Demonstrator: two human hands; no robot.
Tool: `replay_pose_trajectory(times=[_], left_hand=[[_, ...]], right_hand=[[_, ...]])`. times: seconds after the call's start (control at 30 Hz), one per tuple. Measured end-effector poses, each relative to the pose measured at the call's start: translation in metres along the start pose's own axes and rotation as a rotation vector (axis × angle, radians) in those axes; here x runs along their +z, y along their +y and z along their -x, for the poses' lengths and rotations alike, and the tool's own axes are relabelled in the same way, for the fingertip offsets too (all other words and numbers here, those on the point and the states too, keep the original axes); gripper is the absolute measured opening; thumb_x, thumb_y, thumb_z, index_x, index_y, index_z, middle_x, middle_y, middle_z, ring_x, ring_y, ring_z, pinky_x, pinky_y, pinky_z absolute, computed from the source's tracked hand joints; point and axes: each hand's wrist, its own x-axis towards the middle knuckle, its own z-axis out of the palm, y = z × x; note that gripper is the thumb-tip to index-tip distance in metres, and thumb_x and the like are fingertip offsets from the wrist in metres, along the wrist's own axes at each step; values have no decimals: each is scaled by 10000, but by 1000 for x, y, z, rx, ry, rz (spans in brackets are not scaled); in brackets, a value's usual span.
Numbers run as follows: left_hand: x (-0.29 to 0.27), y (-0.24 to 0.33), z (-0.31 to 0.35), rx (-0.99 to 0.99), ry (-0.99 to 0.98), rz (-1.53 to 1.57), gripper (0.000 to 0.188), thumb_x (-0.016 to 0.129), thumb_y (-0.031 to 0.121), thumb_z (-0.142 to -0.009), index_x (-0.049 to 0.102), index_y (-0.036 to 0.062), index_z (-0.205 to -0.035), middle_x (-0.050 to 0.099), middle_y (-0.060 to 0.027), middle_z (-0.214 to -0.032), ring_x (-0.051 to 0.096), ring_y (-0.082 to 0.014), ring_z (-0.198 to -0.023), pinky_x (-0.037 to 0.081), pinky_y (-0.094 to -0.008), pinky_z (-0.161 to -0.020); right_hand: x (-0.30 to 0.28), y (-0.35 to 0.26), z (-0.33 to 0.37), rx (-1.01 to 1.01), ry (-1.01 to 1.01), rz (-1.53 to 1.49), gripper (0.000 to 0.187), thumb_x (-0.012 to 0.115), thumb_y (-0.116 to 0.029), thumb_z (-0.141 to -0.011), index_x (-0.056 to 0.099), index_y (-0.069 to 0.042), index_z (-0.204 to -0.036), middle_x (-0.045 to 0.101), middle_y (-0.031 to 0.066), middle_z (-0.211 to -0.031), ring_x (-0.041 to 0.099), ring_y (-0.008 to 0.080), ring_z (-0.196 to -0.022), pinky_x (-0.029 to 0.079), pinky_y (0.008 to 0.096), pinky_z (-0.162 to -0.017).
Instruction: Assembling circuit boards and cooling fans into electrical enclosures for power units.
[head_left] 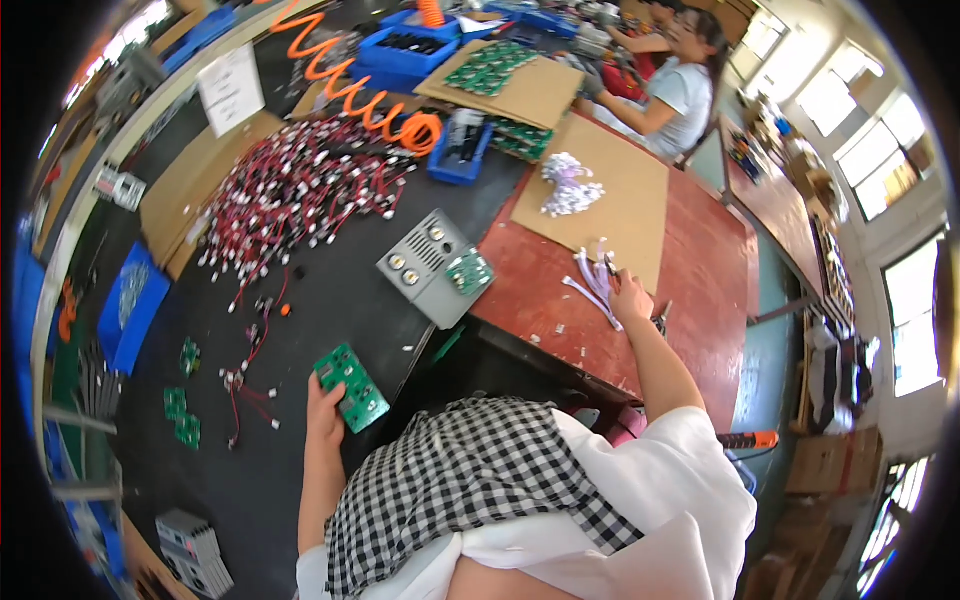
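My left hand (325, 412) grips a green circuit board (352, 388) at the black table's front edge, thumb on top. Out to the right, my right hand (630, 300) is closed at the end of a small group of white and lilac flat cables (594, 288) on the red tabletop. Its fingertips are partly hidden by the hand. Beside its wrist lies a small dark tool (660, 320), partly covered. Between my hands sits a grey metal housing (425, 268) with round fittings, and a smaller green board (469, 271) rests on its right side.
A heap of red and black wires with white connectors (285, 190) covers the back left. A bundle of flat cables (570, 187) lies on cardboard (640, 205). Blue bins (458, 155) and stacked boards (490, 68) stand behind. A co-worker (672, 100) sits at far right.
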Motion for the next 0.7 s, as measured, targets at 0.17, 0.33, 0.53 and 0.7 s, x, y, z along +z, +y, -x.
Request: replay_pose_trajectory(times=[0.17,0.33,0.53,0.7], left_hand=[[9,-2,4,-39,-11,-117,447,495,-74,-690,391,33,-1112,508,-76,-1020,506,-199,-935,417,-338,-811],[46,13,11,-81,-158,-373,681,505,-82,-684,206,75,-1275,456,-112,-1111,487,-206,-984,405,-317,-830],[112,22,9,-83,-351,-689,772,520,-101,-677,122,87,-1312,451,-141,-1102,475,-196,-976,392,-298,-823],[138,15,14,-47,-403,-773,834,540,-80,-673,58,122,-1324,519,-114,-979,511,-177,-881,408,-273,-763]], right_hand=[[-3,62,-24,285,-12,3,351,520,-251,-731,461,-127,-1054,490,156,-1035,523,313,-929,425,444,-737],[-3,71,-49,406,143,56,446,562,-300,-713,455,-139,-1114,451,129,-1114,447,293,-1034,366,448,-818],[8,-88,-38,-391,-280,-871,330,580,-277,-737,564,-22,-946,575,139,-929,567,247,-819,446,334,-717],[26,-219,70,-1029,-1239,-774,347,541,-314,-768,506,-15,-941,563,107,-861,537,178,-762,422,298,-662]])
